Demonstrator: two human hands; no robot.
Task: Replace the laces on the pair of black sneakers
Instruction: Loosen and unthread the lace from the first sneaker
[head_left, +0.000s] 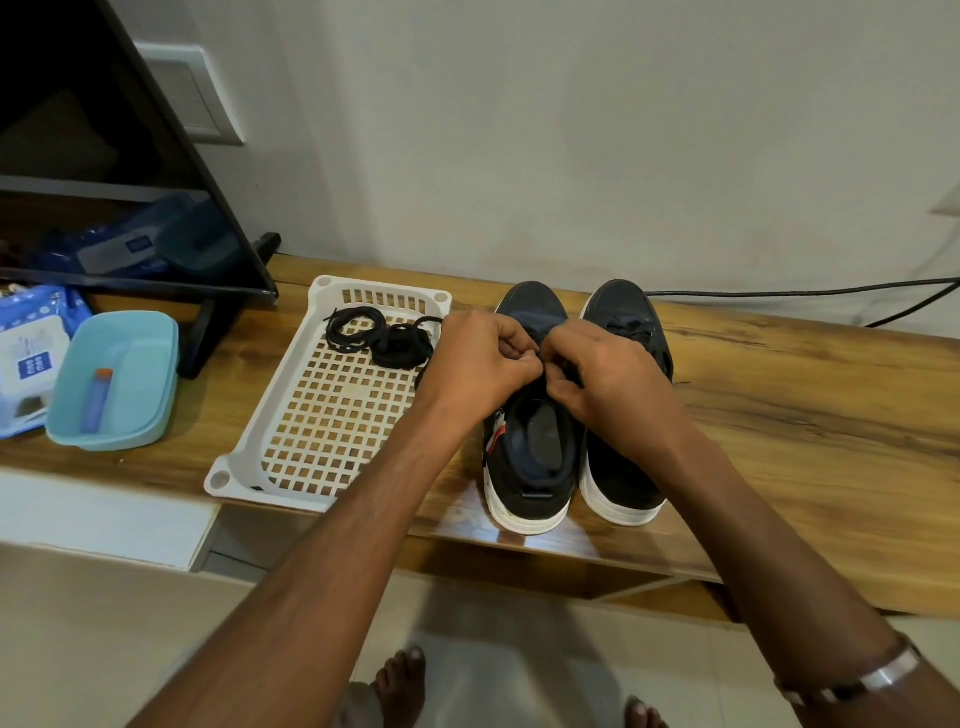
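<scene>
Two black sneakers with white soles stand side by side on a wooden bench, toes toward the wall: the left sneaker (530, 457) and the right sneaker (623, 306). My left hand (483, 358) and my right hand (608, 374) meet over the left sneaker's tongue, fingers curled and pinching its black lace (571, 373). The eyelets beneath are hidden by the hands. The right sneaker still shows a black lace near its toe. Coiled black laces (379, 335) lie in the far end of a white perforated tray (291, 431) to the left of the shoes.
A light blue plastic box (130, 410) holding a small tube sits left of the tray, beside blue packets (31, 358). A black stand and screen (218, 312) rise at the back left. A black cable (779, 292) runs along the wall. My bare feet show on the floor below.
</scene>
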